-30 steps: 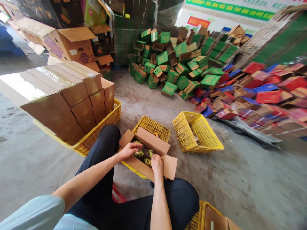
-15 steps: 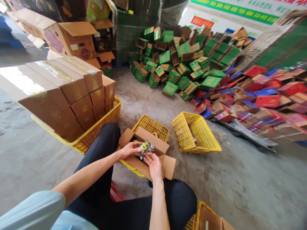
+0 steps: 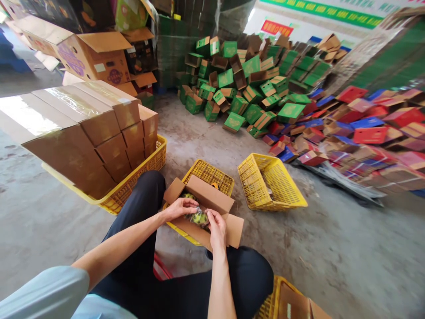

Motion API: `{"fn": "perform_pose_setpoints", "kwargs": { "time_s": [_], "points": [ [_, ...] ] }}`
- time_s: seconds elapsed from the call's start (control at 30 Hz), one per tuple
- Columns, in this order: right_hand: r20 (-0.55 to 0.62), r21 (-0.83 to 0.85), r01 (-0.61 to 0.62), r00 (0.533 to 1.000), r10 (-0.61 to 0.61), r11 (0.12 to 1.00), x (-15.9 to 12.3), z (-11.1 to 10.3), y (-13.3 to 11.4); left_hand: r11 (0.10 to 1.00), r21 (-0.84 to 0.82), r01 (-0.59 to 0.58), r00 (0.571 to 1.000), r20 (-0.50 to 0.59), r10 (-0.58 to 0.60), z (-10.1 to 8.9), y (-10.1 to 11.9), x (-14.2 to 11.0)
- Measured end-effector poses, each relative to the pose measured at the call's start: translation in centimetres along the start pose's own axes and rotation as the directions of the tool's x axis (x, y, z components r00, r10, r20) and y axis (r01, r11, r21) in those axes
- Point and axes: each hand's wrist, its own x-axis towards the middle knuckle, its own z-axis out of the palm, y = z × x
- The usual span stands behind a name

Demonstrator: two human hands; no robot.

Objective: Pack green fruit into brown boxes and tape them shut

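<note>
A yellow-green, dark-spotted item in clear plastic (image 3: 199,217) is held low over the opening of a cardboard box (image 3: 212,193). My left hand (image 3: 181,209) is closed, its fingertips pinching the wrap at the item's upper left. At the opposite end my right hand (image 3: 217,227) pinches with thumb and fingers. Whether the item is a fruit I cannot tell. The box stands between my knees with its flaps spread, on an upturned yellow crate (image 3: 208,173). Similar green items (image 3: 188,196) show inside, partly hidden by my hands.
Taped brown cartons (image 3: 99,122) fill a yellow crate (image 3: 133,188) on the left. Another yellow crate (image 3: 270,184) rests tilted on the floor (image 3: 318,241) to the right. Green boxes (image 3: 234,122) and red boxes (image 3: 370,137) lie heaped behind. Near my right knee is another crate (image 3: 265,308) with cardboard.
The wrapped item has come down toward the box opening. My right hand's fingers have closed on its right end, and my left hand has shifted to the wrap's upper left.
</note>
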Motion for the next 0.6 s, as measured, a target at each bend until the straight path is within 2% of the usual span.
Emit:
{"fn": "perform_pose_setpoints", "kwargs": {
  "time_s": [0.3,0.5,0.6],
  "points": [
    [-0.046,0.029,-0.040,0.998,0.041,0.999,0.0,0.9,0.5,0.999,0.040,0.004,0.995,-0.097,0.000,0.1,-0.1,-0.1],
    [0.117,0.132,-0.116,0.988,0.101,0.984,-0.6,1.0,-0.5,0.999,-0.038,-0.011,0.976,-0.216,0.002,-0.2,-0.2,0.5],
    [0.104,0.171,-0.141,0.987,0.124,0.975,-0.6,1.1,-0.5,0.997,-0.076,-0.010,0.967,-0.255,-0.010,-0.3,-0.3,0.7]
  ]
}}
